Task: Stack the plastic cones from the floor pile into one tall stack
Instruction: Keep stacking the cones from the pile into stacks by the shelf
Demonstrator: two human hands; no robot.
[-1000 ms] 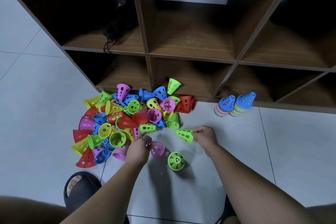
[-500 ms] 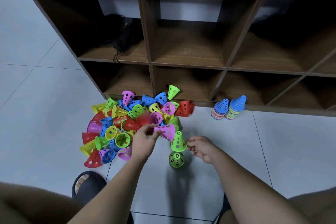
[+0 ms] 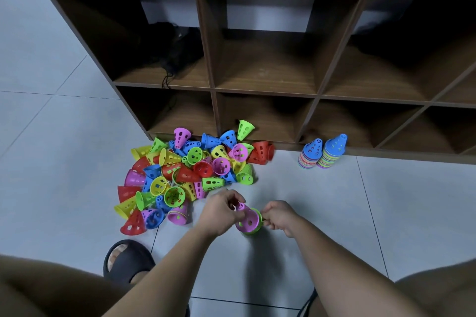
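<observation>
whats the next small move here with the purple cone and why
Probably press the purple cone fully down over the green cone and let go. The left hand pinches its tip, the right hand steadies the green rim, and it already sits over the green one, while the pile remains large.

Both bare forearms reach in from the lower edge and converge toward the middle. The left arm runs from about 7 o'clock up toward 1 o'clock; the left hand [image 3: 220,212] is seen from its back, fingers curled in a pinching grip on the narrow end of a pink cone [image 3: 246,215]. The right arm comes from about 5 o'clock toward 11 o'clock; the right hand [image 3: 279,215] is curled, its fingers pinching the rim of that stack at its 3 o'clock side. The hands sit near each other, not touching.
</observation>
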